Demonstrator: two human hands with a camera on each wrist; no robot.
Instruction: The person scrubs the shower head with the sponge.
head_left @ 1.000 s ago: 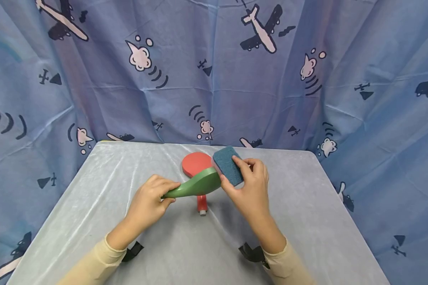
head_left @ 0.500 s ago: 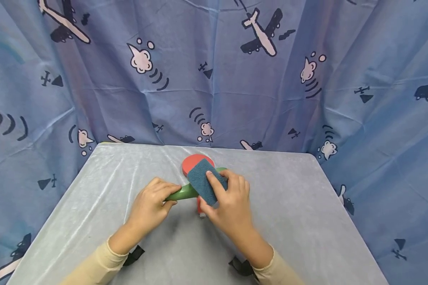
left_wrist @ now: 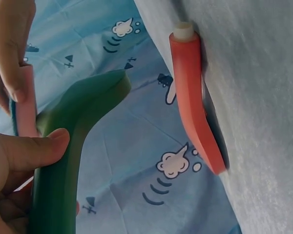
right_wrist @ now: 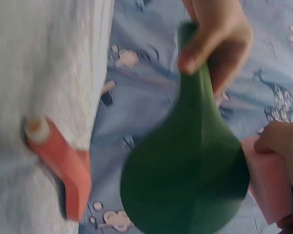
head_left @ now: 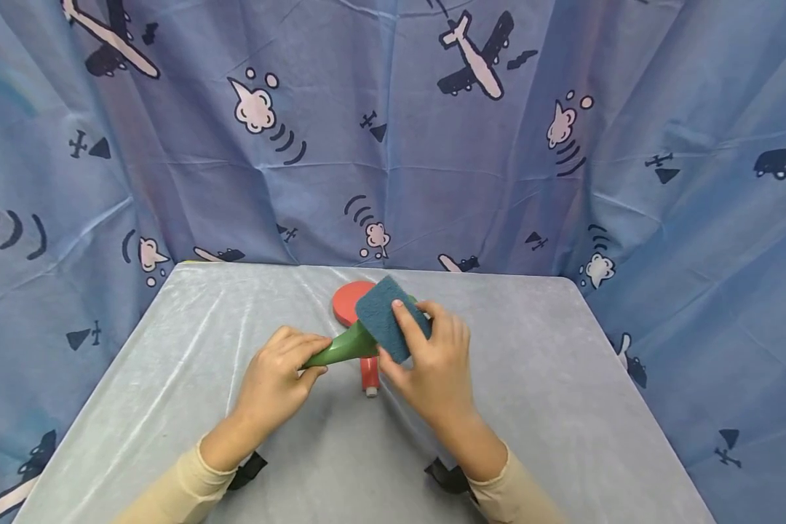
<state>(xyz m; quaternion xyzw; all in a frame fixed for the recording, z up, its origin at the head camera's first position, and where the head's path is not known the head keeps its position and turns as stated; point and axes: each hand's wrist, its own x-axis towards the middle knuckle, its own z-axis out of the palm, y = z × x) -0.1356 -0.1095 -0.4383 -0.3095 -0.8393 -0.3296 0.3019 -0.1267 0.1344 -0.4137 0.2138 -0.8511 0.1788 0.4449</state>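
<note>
My left hand [head_left: 271, 375] grips the handle of a green handheld shower head [head_left: 340, 348], holding it tilted above the table. In my right hand [head_left: 435, 375] is a sponge [head_left: 380, 313], pinched between thumb and fingers. Its blue scouring side faces up in the head view. The pink side of the sponge [right_wrist: 267, 183] is against the edge of the wide green head [right_wrist: 185, 180] in the right wrist view. Behind them a red shower head [head_left: 351, 300] with a white end lies on the table, partly hidden by the sponge and the green one.
A grey-white cloth covers the table [head_left: 537, 378]. Blue curtains [head_left: 327, 167] with printed airplanes hang behind and on both sides. Black straps [head_left: 245, 471] show by both wrists.
The sponge has gone from the far right end of the green shower head leftward over it, then slightly back up and right. My left hand has stayed nearly in place.
</note>
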